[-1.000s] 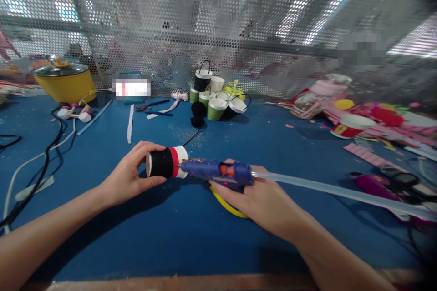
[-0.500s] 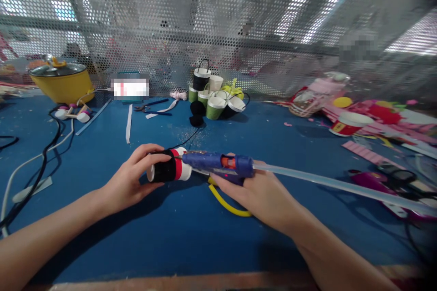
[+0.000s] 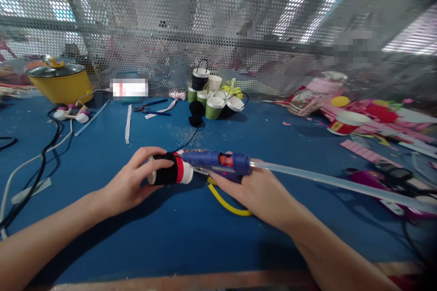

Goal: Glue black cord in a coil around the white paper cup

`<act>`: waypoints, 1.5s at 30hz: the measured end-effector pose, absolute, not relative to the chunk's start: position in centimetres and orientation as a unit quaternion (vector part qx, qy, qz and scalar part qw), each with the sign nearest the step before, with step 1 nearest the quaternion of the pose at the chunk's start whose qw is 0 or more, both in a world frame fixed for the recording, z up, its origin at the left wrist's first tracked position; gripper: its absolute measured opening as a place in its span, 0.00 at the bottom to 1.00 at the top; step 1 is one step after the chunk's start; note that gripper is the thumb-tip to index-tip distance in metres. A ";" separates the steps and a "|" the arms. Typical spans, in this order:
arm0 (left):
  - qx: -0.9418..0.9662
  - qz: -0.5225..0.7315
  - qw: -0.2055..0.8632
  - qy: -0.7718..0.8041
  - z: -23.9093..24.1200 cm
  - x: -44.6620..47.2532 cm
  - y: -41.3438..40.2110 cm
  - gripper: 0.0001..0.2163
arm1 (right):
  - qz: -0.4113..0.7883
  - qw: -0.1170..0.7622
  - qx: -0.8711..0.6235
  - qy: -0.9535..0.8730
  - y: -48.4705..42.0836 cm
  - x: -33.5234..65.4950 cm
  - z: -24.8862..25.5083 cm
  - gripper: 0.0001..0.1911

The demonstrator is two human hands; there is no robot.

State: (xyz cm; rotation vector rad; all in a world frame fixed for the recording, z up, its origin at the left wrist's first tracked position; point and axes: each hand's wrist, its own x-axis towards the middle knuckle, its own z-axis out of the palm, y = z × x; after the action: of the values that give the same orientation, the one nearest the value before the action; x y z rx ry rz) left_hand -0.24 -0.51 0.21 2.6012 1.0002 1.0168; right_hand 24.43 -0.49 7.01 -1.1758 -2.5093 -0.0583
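My left hand (image 3: 136,177) is closed around a small cup (image 3: 170,175) lying on its side, wrapped in black with a red band and a white end. In my right hand (image 3: 252,188) is a blue hot glue gun (image 3: 205,159), gripped by its handle. Its nozzle points left and is at the cup's red band; whether it touches cannot be told. A long clear glue stick (image 3: 317,180) sticks out of the gun's back toward the right. Under the gun a yellow curved strip (image 3: 227,207) shows on the blue table (image 3: 191,236).
Small green and black cups (image 3: 215,107) stand in a group at the back. Pliers (image 3: 150,108) and a white ribbon (image 3: 128,122) lie left of them. A yellow pot (image 3: 61,84) and cables (image 3: 43,161) are at left. Craft pieces and a red-white cup (image 3: 346,123) crowd the right.
The cup has turned and shifted slightly right and down in my left hand. The glue gun has moved a little left with its nozzle still at the red band.
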 end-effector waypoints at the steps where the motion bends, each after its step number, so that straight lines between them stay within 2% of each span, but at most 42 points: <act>1: 0.870 0.345 0.092 0.341 0.2 -0.3 -0.5 0.15 | -0.030 0.178 -0.410 -0.894 -0.5 24.5 7.0 0.12; 10: 0.865 0.341 0.117 0.347 0.4 -0.2 -0.5 0.15 | 0.030 0.213 -0.429 -0.878 -0.6 24.3 7.1 0.12; 21: 0.802 0.383 0.244 0.388 0.3 -0.4 -0.1 0.21 | 0.022 0.209 -0.414 -0.886 -0.8 24.4 6.9 0.11; 32: 0.708 0.426 0.384 0.411 0.0 -0.1 0.1 0.22 | -0.124 0.200 -0.309 -0.922 -1.0 24.9 6.5 0.17; 35: 0.714 0.424 0.372 0.415 -0.1 -0.1 0.2 0.21 | -0.114 0.205 -0.318 -0.919 -1.0 24.7 6.6 0.15; 40: 0.781 0.413 0.257 0.391 0.2 -0.2 -0.1 0.21 | 0.000 0.213 -0.415 -0.884 -1.0 24.5 7.0 0.12; 45: 0.829 0.370 0.169 0.383 0.4 -0.2 -0.4 0.19 | 0.063 0.195 -0.452 -0.868 -0.8 24.5 7.0 0.11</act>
State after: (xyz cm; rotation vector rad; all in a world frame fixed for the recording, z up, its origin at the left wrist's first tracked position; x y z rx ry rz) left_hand -0.21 -0.37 0.44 2.3574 1.0895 1.0505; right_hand 24.50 -0.75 7.00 -1.2685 -2.4332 0.1765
